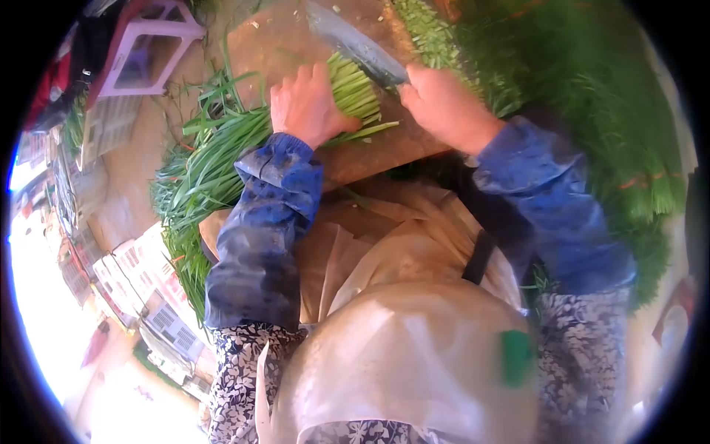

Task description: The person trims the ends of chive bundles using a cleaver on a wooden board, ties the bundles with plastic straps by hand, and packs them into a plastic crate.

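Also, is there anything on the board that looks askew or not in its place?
Slightly: one pale stalk lies askew by the left hand, its end jutting past the neighbouring stalks of the green bundle.

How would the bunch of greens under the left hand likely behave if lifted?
The bunch of greens would probably flop at its leafy end, where the long leaves curve and splay. Its pale stalk ends look straighter, so likely stiffer. Stalks might slip loose: one sticks out askew beside the left hand.
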Tool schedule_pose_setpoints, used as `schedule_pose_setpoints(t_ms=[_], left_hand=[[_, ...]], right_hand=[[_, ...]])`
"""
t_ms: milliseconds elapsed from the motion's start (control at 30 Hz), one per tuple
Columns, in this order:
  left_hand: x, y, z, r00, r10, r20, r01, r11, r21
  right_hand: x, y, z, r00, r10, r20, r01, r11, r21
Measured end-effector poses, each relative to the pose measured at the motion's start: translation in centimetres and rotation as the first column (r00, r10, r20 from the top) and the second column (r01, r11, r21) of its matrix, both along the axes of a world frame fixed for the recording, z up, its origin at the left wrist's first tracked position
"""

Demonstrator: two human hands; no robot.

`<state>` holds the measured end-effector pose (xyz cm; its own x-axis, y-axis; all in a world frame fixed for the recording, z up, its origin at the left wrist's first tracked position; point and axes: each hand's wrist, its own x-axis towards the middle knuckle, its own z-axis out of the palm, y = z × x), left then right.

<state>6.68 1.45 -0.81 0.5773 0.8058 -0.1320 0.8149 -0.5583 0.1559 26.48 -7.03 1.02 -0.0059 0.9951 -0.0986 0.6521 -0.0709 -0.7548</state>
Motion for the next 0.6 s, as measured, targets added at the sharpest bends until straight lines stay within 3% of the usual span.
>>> schedule_pose_setpoints(t_ms=[100, 200, 300, 400, 433, 500, 600], left_hand=[[-0.5, 0.2, -1.4, 0.999, -0.012, 0.032, 0.011, 1.000, 0.022], [0.1, -0.2, -0.6, 0.999, -0.016, 0.040, 0.014, 0.998, 0.056], [-0.2, -1.1, 0.3, 0.999, -0.007, 0.042, 0.003, 0.996, 0.085], [-0.5, -2.9, 1.6, 1.000, -0.001, -0.001, 0.001, 0.997, 0.072], [-1.0, -2.6, 0.7, 1.000, -0.008, -0.028, 0.010, 0.997, 0.082], [-0.5, -2.2, -0.1, 0.999, -0.008, -0.038, 0.011, 0.996, 0.093], [-0.4, -1.9, -0.8, 0.997, 0.014, -0.072, -0.005, 0.993, 0.121]], right_hand=[[-1.5, 2.4, -2.2, 0.998, 0.042, 0.055, -0.036, 0.994, -0.105], [-2.5, 5.8, -6.5, 0.999, -0.042, 0.030, 0.043, 0.999, -0.023], [-1.7, 6.7, -4.1, 0.987, -0.016, 0.160, 0.018, 1.000, -0.013], [0.4, 2.0, -2.8, 0.892, -0.292, 0.346, 0.351, 0.928, -0.122], [-0.3, 2.3, -4.1, 0.886, -0.287, 0.363, 0.326, 0.944, -0.050], [0.5, -1.3, -1.4, 0.958, -0.275, 0.084, 0.279, 0.959, -0.042], [-0.1, -2.6, -1.4, 0.986, -0.164, 0.033, 0.162, 0.985, 0.051]])
